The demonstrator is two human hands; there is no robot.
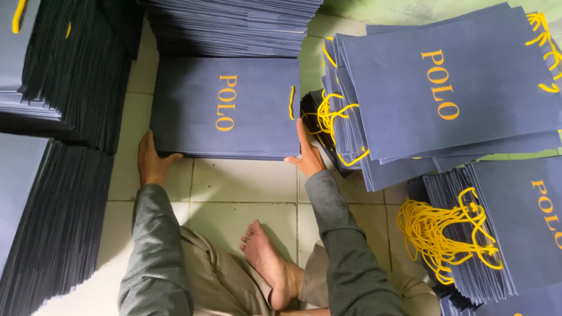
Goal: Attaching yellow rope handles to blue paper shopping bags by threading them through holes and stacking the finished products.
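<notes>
Head view looks straight down at a person seated on a tiled floor [246, 181], bare foot [266, 257] tucked in front. Between both hands lies a low stack of flat navy paper bags [225, 105] with yellow lettering, its near edge toward the person. The left hand [151, 161] presses flat against the stack's near-left corner, fingers along the side, thumb under the front edge. The right hand [307, 155] grasps the near-right corner, fingers reaching up beside a short yellow cord handle [291, 102].

The grip is at two corners only, so the smooth sheets may well slide over each other and fan out if the pressure is uneven. The right hand lies just beside a tangle of yellow cords [331, 120] belonging to the neighbouring fanned pile [451, 88]; a finger could catch a loop and drag those bags askew. Behind the held stack a taller pile [228, 26] touches or nearly touches it, and pushing back could knock its edges out of line. Dark stacks [64, 76] crowd the left side, leaving little elbow room.
</notes>
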